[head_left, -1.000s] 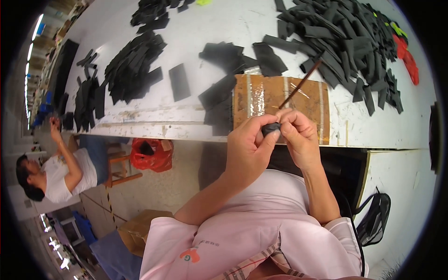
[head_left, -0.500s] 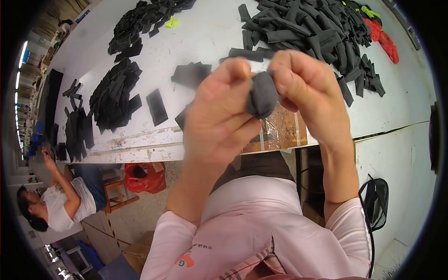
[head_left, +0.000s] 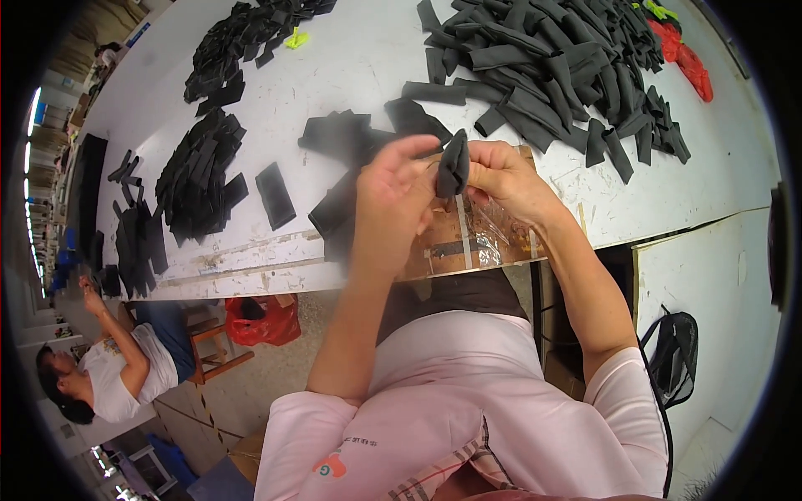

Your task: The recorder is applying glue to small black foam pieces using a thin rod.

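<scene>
Clearly, the right hand point(head_left: 508, 182) pinches a folded, cloth-like dark grey piece point(head_left: 454, 167); beside it the left hand point(head_left: 388, 196), blurred, has loosely spread fingers, contact unclear. Beneath both lies a brown board point(head_left: 493, 230) with glossy tape. Beyond the right hand, tube-like grey pieces point(head_left: 547, 71) heap on the scuffed white surface point(head_left: 334, 75). Left of the left hand, a crumpled red plastic bag point(head_left: 280, 328) gapes, its dark contents indistinct.

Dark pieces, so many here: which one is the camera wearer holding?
The piece pinched in the right hand. It is held up, while the others on the table lie in piles or loose.
</scene>
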`<state>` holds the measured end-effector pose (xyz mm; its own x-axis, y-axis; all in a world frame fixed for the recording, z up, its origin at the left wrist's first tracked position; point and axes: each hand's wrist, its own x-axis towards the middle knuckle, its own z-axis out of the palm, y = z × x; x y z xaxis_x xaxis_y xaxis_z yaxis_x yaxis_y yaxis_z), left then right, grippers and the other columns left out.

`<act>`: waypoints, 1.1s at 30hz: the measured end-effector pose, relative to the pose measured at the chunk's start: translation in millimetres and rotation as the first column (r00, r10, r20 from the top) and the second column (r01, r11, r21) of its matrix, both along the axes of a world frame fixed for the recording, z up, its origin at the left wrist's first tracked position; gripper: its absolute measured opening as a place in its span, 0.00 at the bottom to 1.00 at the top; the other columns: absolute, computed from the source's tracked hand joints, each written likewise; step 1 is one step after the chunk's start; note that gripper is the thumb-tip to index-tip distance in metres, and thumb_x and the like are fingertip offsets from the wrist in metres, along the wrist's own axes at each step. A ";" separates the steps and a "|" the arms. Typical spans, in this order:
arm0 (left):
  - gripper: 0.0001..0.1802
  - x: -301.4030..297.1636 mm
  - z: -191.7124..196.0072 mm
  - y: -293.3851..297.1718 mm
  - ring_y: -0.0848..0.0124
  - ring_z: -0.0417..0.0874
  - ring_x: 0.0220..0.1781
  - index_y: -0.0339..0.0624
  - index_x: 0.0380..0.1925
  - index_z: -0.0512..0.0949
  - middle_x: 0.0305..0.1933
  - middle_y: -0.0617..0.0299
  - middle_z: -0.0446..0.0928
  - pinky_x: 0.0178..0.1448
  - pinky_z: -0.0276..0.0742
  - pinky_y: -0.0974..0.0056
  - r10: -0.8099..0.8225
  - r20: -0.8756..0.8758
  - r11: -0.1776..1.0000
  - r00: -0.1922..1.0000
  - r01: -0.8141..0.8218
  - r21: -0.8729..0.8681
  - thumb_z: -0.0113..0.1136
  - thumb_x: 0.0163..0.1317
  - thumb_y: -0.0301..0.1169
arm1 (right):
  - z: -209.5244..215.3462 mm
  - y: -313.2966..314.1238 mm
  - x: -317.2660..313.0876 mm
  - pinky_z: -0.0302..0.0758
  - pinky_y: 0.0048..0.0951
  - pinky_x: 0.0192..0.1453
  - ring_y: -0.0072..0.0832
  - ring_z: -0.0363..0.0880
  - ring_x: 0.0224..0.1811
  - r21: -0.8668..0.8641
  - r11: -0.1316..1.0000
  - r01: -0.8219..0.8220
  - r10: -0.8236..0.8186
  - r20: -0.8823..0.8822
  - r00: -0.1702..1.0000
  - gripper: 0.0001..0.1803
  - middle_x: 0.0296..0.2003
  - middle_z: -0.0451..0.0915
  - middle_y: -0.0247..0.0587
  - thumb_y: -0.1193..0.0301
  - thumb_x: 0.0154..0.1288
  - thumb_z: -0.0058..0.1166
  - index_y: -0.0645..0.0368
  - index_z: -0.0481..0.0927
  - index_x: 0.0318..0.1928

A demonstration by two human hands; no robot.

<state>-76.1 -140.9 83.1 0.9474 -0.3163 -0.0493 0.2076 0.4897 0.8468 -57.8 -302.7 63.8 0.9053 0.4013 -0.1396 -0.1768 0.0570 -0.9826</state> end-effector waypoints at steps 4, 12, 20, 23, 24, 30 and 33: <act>0.18 5.3 6.9 3.9 0.75 0.73 0.35 0.38 0.44 0.72 0.40 0.58 0.71 0.43 0.69 0.73 0.079 0.548 0.853 0.833 -0.341 0.395 0.54 0.49 0.19 | 8.8 1.0 -5.8 0.58 0.17 0.21 0.13 0.59 0.19 -0.082 0.996 0.023 -0.018 0.068 0.998 0.14 0.18 0.65 0.26 0.64 0.60 0.47 0.62 0.72 0.27; 0.05 -5.3 14.2 -7.2 0.75 0.74 0.36 0.33 0.31 0.74 0.36 0.58 0.75 0.43 0.70 0.72 0.347 0.486 0.925 0.802 -0.378 -0.036 0.53 0.54 0.21 | 61.4 10.1 -31.1 0.66 0.31 0.23 0.37 0.71 0.24 -0.542 0.658 0.523 0.236 0.808 0.540 0.15 0.20 0.69 0.41 0.61 0.49 0.54 0.62 0.71 0.25; 0.11 6.4 24.2 -4.2 0.75 0.74 0.37 0.31 0.39 0.71 0.36 0.55 0.74 0.43 0.71 0.72 0.064 0.490 0.966 0.869 -0.177 0.189 0.50 0.54 0.19 | 55.6 4.1 -23.2 0.66 0.33 0.23 0.38 0.70 0.23 -0.490 0.745 0.452 0.156 0.788 0.596 0.16 0.19 0.68 0.42 0.62 0.46 0.57 0.63 0.70 0.23; 0.10 5.6 18.0 -7.2 0.74 0.75 0.35 0.30 0.38 0.71 0.34 0.57 0.74 0.41 0.73 0.71 0.153 0.572 0.962 0.806 -0.254 0.100 0.50 0.54 0.18 | 51.8 5.0 -23.3 0.66 0.34 0.23 0.37 0.70 0.23 -0.456 0.768 0.449 0.078 0.763 0.642 0.14 0.19 0.68 0.42 0.65 0.48 0.57 0.63 0.71 0.25; 0.08 0.3 24.3 -7.3 0.72 0.74 0.38 0.32 0.36 0.71 0.35 0.56 0.74 0.45 0.71 0.68 0.231 0.453 0.973 0.861 -0.202 -0.113 0.50 0.55 0.20 | 56.7 6.9 -23.9 0.66 0.34 0.23 0.37 0.70 0.23 -0.506 0.736 0.449 0.142 0.765 0.629 0.13 0.19 0.69 0.41 0.66 0.48 0.56 0.63 0.72 0.27; 0.08 -7.9 2.8 -3.0 0.70 0.73 0.42 0.35 0.37 0.69 0.39 0.55 0.72 0.52 0.67 0.63 0.333 0.288 0.940 0.898 -0.290 -0.181 0.51 0.57 0.23 | 37.4 -4.5 -16.9 0.67 0.34 0.26 0.39 0.72 0.24 -0.584 0.703 0.406 0.252 0.738 0.626 0.09 0.21 0.72 0.43 0.72 0.47 0.54 0.63 0.74 0.30; 0.12 -1.7 2.2 -5.3 0.71 0.72 0.44 0.34 0.40 0.69 0.41 0.53 0.72 0.53 0.66 0.63 0.161 0.272 0.986 0.949 -0.166 -0.002 0.53 0.55 0.23 | 14.6 -2.7 -16.1 0.68 0.35 0.28 0.40 0.72 0.26 -0.393 0.836 0.383 0.103 0.798 0.594 0.06 0.21 0.73 0.45 0.75 0.49 0.52 0.62 0.74 0.30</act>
